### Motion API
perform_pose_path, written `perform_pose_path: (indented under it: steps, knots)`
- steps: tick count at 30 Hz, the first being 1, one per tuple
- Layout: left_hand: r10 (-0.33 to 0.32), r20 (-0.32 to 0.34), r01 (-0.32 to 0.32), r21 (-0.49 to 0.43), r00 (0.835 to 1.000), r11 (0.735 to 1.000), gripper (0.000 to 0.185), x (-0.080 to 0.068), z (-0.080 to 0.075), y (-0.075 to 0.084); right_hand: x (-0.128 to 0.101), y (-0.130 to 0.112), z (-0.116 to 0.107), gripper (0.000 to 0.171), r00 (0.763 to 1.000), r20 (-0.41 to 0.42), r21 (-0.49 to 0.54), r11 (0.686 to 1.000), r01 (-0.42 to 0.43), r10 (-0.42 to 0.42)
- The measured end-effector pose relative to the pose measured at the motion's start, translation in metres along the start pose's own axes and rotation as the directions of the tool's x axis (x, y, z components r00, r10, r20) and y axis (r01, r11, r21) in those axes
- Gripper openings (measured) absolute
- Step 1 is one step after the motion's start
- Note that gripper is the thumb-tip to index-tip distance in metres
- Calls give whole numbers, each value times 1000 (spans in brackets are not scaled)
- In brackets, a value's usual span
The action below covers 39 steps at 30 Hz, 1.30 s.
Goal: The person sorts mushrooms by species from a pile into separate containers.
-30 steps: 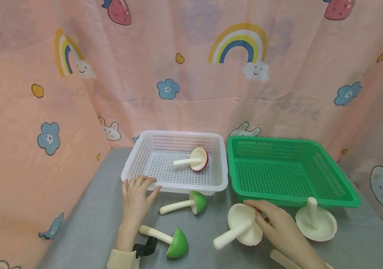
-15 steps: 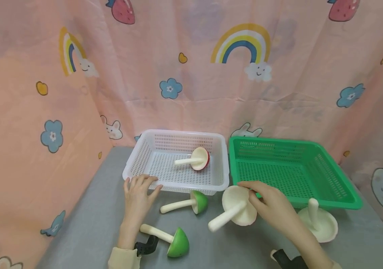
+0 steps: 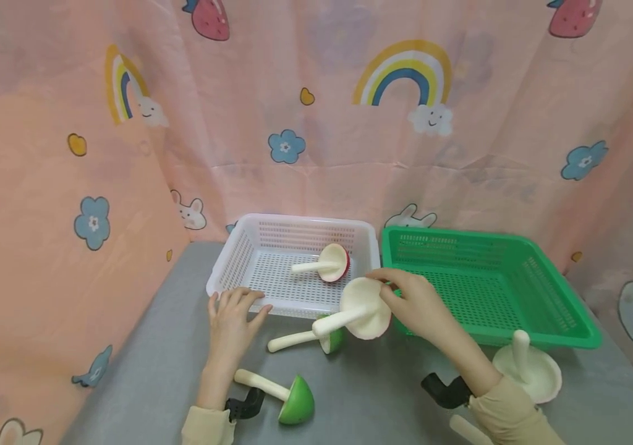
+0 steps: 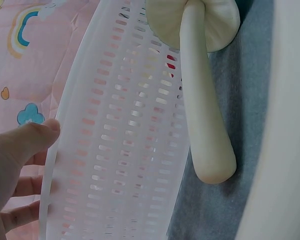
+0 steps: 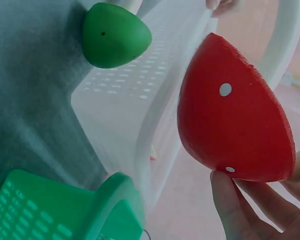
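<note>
My right hand (image 3: 413, 300) pinches the cap edge of a toy mushroom (image 3: 365, 309), its pale underside and thick stem toward the head camera. The right wrist view shows its red cap (image 5: 235, 110) with white dots, raised near the front right corner of the white basket (image 3: 222, 272). My left hand (image 3: 233, 321) holds that basket's front rim at the left, thumb outside and fingers over the rim. Inside the basket lies another red-capped mushroom (image 3: 333, 262). A green-capped mushroom (image 3: 294, 340), partly covered by the held one, lies before the basket. A second green-capped mushroom (image 3: 297, 402) lies nearer.
A green basket (image 3: 586, 337) stands right of the white one. In front of it a pale mushroom (image 3: 541, 377) rests cap down, stem up. A pale stem (image 3: 469, 429) shows partly under the right sleeve. A patterned pink curtain (image 3: 327, 185) hangs behind the grey table (image 3: 372, 402).
My right hand has lifted the mushroom off the table and carried it left and away from me, to the white basket's front right corner. The left hand has stayed at the rim.
</note>
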<state>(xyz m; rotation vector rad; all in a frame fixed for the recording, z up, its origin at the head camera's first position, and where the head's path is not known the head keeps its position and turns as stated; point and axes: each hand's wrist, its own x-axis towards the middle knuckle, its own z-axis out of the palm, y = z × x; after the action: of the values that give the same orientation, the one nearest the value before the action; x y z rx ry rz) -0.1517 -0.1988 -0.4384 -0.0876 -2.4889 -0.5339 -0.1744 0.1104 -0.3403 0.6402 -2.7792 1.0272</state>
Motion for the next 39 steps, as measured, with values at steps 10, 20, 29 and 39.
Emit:
perform_pose_path:
  steps: [10,20,29,39]
  knots:
    - [15,-13,-15,5,1000,1000,23,1,2,1,24,4,4,32,999,23,16,999,-38,37]
    - [6,-9,-6,0,1000,1000,24,1,1,1,48,12,10,32,990,24,0,990,-142,142]
    - [-1,-10,1,-7,1000,1000,24,1,1,0,62,18,23,34,980,3,-71,977,-200,201]
    - [3,-17,-3,-3,1000,1000,23,0,2,-1,71,15,40,31,981,-19,-130,972,-196,195]
